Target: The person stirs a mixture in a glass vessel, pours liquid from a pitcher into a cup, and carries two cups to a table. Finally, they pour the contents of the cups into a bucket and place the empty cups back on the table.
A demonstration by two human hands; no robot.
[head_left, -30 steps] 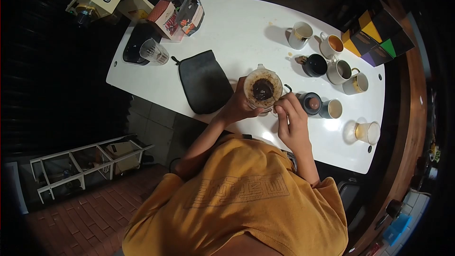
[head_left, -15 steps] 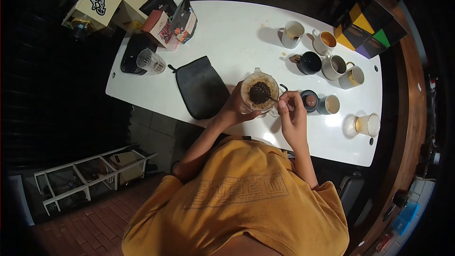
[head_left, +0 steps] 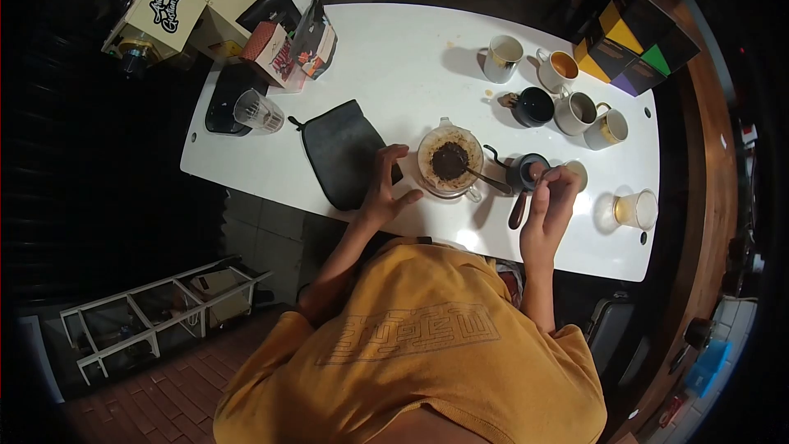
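A coffee dripper (head_left: 428, 182) with a paper filter sits on a glass server, dark wet coffee grounds (head_left: 449, 161) inside it. A metal spoon (head_left: 490, 181) rests in the grounds, its handle leaning out to the right. Left of the dripper, my left hand (head_left: 385, 189) is open, fingers apart, beside a black zip pouch (head_left: 341, 152). My right hand (head_left: 549, 212) is at a small dark gooseneck kettle (head_left: 518, 173), its thumb and fingertips closed at the round brown lid knob. Those fingers partly hide the knob and a cup (head_left: 579, 173) behind.
Several mugs (head_left: 503, 60) stand at the back right of the white table (head_left: 394, 49). A glass (head_left: 637, 210) is near the right edge. At left are a clear tumbler (head_left: 261, 111), a black scale (head_left: 226, 103) and coffee bags (head_left: 315, 41). A colourful box (head_left: 629, 45) stands far right.
My right hand has let go of the spoon and moved right to the kettle lid. My left hand has released the dripper and drawn left, fingers opening.
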